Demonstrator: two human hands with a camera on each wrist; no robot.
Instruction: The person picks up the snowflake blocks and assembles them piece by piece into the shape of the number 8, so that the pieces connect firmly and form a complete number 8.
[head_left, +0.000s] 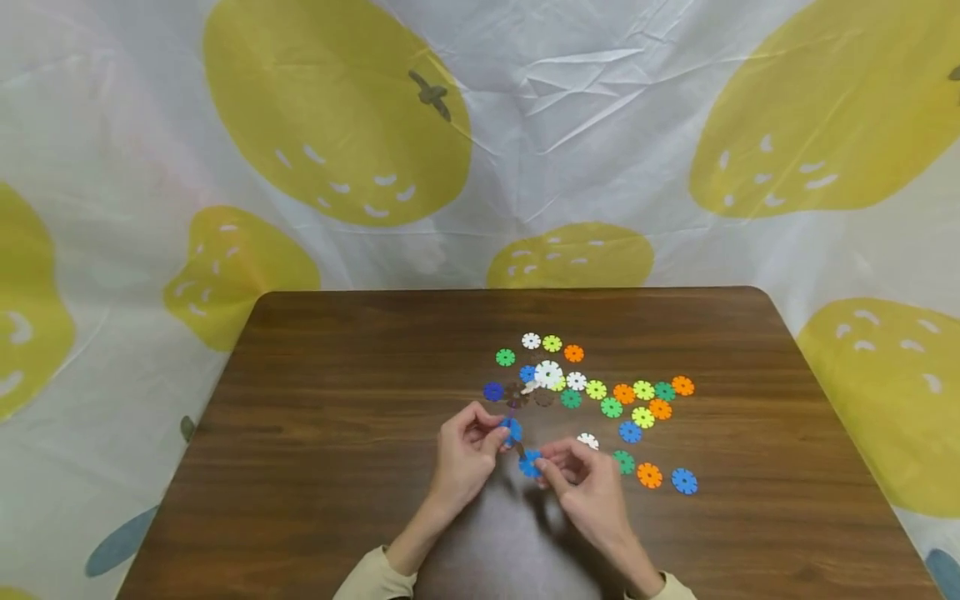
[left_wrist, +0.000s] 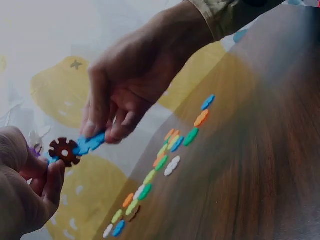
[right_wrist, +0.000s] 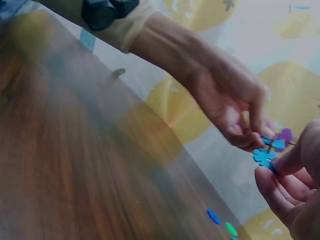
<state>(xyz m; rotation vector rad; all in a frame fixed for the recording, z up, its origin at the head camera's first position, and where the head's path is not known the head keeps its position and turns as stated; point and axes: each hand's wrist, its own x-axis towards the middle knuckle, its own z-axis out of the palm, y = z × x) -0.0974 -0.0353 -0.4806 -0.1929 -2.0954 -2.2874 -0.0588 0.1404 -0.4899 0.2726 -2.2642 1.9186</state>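
Both hands hold a chain of notched plastic discs above the table. My left hand (head_left: 467,446) pinches one blue disc (head_left: 511,430) between thumb and fingers. My right hand (head_left: 592,487) pinches another blue disc (head_left: 529,464) at its right edge. Between these two sits a brown disc (left_wrist: 65,152), joined to both, as the left wrist view shows. Beyond the left fingers the chain runs on to a purple disc (right_wrist: 284,137) and, farther out, a large-looking white disc (head_left: 548,373). Fingers hide parts of the blue discs.
Loose discs lie flat on the brown wooden table (head_left: 337,375), mostly beyond and right of the hands. Among them are a dark blue disc (head_left: 493,392), a green disc (head_left: 623,462), an orange disc (head_left: 649,476) and a blue one (head_left: 684,481). A lemon-printed curtain (head_left: 480,167) hangs behind.
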